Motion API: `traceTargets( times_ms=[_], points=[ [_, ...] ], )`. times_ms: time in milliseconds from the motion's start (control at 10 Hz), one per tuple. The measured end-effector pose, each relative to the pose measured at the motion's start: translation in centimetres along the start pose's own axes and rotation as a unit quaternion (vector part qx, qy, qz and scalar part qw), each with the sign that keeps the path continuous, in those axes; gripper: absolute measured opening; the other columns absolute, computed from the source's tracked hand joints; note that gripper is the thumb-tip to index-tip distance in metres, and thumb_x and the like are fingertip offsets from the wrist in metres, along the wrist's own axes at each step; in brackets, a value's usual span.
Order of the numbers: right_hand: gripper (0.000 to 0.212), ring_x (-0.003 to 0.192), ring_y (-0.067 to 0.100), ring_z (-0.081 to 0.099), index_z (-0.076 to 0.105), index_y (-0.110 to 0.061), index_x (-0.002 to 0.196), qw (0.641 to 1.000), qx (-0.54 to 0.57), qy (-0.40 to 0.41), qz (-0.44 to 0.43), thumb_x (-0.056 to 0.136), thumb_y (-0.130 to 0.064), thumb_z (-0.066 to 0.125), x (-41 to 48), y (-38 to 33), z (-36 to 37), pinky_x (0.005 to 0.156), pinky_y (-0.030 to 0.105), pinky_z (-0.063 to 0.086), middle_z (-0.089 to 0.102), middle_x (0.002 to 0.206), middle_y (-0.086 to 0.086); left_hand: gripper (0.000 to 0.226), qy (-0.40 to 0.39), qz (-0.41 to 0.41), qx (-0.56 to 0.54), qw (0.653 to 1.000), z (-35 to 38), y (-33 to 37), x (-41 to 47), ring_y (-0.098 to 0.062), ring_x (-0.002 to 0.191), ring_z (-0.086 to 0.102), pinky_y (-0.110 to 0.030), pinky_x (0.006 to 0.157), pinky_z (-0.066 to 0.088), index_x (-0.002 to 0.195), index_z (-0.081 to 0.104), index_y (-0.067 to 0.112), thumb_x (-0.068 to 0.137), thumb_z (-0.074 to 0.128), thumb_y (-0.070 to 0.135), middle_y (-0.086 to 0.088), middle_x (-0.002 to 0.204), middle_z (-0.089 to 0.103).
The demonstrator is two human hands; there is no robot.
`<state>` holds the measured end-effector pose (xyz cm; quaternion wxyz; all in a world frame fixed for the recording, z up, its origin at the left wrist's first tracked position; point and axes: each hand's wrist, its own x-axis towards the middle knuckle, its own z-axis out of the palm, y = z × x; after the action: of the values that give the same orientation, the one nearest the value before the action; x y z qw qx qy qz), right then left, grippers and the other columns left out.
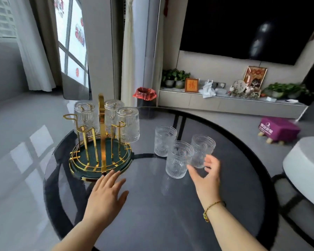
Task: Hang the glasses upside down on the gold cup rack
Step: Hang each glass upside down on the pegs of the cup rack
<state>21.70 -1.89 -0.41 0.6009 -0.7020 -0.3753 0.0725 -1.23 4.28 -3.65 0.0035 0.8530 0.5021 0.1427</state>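
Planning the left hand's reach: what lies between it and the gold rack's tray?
Nothing: in the head view, the left hand has its fingertips at the tray's near rim.

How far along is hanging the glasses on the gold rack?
Done: three glasses hang upside down on the gold rack. In hand: nothing yet; the open right hand reaches for the nearest upright glass, and the left hand rests by the rack's base. Left: three upright glasses on the table.
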Motion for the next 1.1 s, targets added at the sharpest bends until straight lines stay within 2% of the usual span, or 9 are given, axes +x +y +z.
traceTargets(
  times_ms=[200, 300, 400, 500, 600, 800, 900, 1000, 1100],
  points=[
    [0.083, 0.133, 0.021, 0.033, 0.028, -0.01, 0.137, 0.983, -0.061, -0.143, 0.101, 0.069, -0.019, 0.075, -0.8, 3.3, 2.0, 0.111, 0.032, 0.028, 0.037, 0.142, 0.008, 0.037, -0.028, -0.01, -0.107, 0.994, 0.3, 0.7, -0.1, -0.022, 0.133, 0.036, -0.038, 0.112, 0.027, 0.125, 0.049, 0.019, 0.089, 0.049, 0.03, -0.004, 0.139, 0.047],
    [0.085, 0.124, 0.026, 0.044, 0.033, -0.012, 0.134, 0.982, -0.094, -0.141, 0.084, 0.063, -0.019, 0.078, 0.1, 3.3, 3.0, 0.104, 0.034, 0.037, 0.049, 0.134, 0.009, 0.038, -0.031, -0.015, -0.12, 0.992, 0.5, 0.8, 0.1, -0.021, 0.135, 0.033, -0.037, 0.113, 0.025, 0.126, 0.047, 0.02, 0.09, 0.047, 0.03, -0.003, 0.141, 0.044],
    [0.099, 0.121, 0.032, 0.047, 0.019, -0.014, 0.141, 0.975, -0.154, -0.127, 0.098, 0.062, -0.027, 0.078, 0.6, 2.9, 3.7, 0.101, 0.038, 0.04, 0.049, 0.133, 0.015, 0.038, -0.038, -0.021, -0.118, 0.992, 0.4, 0.8, 0.1, -0.019, 0.135, 0.032, -0.035, 0.113, 0.024, 0.126, 0.047, 0.021, 0.09, 0.046, 0.031, -0.001, 0.141, 0.044],
    [0.104, 0.126, 0.034, 0.04, 0.005, -0.014, 0.145, 0.962, -0.2, -0.139, 0.121, 0.069, -0.035, 0.073, 0.9, 2.4, 4.1, 0.107, 0.039, 0.034, 0.042, 0.14, 0.016, 0.037, -0.044, -0.023, -0.124, 0.991, 0.4, 0.7, 0.2, -0.018, 0.135, 0.032, -0.034, 0.113, 0.024, 0.126, 0.047, 0.022, 0.09, 0.046, 0.031, 0.0, 0.141, 0.044],
    [0.094, 0.124, 0.035, 0.043, 0.014, -0.012, 0.142, 0.955, -0.227, -0.141, 0.125, 0.071, -0.039, 0.07, 1.2, 2.3, 4.1, 0.105, 0.037, 0.032, 0.046, 0.136, 0.017, 0.038, -0.044, -0.022, -0.129, 0.99, 0.4, 0.8, 0.2, -0.017, 0.135, 0.032, -0.033, 0.113, 0.024, 0.127, 0.046, 0.023, 0.09, 0.045, 0.032, 0.001, 0.142, 0.043],
    [0.071, 0.116, 0.033, 0.049, 0.039, -0.008, 0.123, 0.971, -0.162, -0.135, 0.116, 0.066, -0.028, 0.076, 0.9, 2.4, 3.6, 0.094, 0.036, 0.041, 0.052, 0.128, 0.013, 0.037, -0.054, -0.026, -0.135, 0.989, 0.2, 0.7, 0.3, -0.016, 0.134, 0.033, -0.032, 0.112, 0.026, 0.126, 0.047, 0.023, 0.09, 0.045, 0.032, 0.002, 0.141, 0.043],
    [0.07, 0.114, 0.026, 0.051, 0.041, -0.01, 0.123, 0.983, -0.088, -0.141, 0.08, 0.064, -0.016, 0.077, 0.7, 2.2, 3.2, 0.089, 0.027, 0.04, 0.052, 0.124, 0.007, 0.032, -0.021, -0.029, -0.155, 0.987, -0.3, 0.3, -0.1, -0.02, 0.125, 0.046, -0.035, 0.106, 0.036, 0.118, 0.055, 0.02, 0.087, 0.054, 0.025, -0.002, 0.13, 0.055],
    [0.066, 0.109, 0.018, 0.05, 0.04, -0.016, 0.121, 0.985, -0.024, -0.167, 0.047, 0.065, -0.009, 0.075, 1.0, 0.1, 3.1, 0.087, 0.023, 0.036, 0.05, 0.119, 0.0, 0.027, 0.05, -0.044, -0.156, 0.985, -0.9, -1.4, -0.5, -0.032, 0.106, 0.062, -0.048, 0.09, 0.049, 0.103, 0.066, 0.015, 0.076, 0.068, 0.013, -0.01, 0.112, 0.068],
    [0.061, 0.108, 0.015, 0.05, 0.039, -0.022, 0.115, 0.979, 0.012, -0.204, -0.011, 0.068, -0.006, 0.074, 1.7, -3.2, 2.8, 0.089, 0.023, 0.039, 0.05, 0.116, -0.001, 0.039, 0.086, -0.096, -0.154, 0.98, -1.5, -3.5, -1.0, -0.037, 0.111, 0.057, -0.053, 0.093, 0.046, 0.112, 0.06, 0.013, 0.075, 0.07, 0.012, -0.014, 0.121, 0.062]
  ],
)
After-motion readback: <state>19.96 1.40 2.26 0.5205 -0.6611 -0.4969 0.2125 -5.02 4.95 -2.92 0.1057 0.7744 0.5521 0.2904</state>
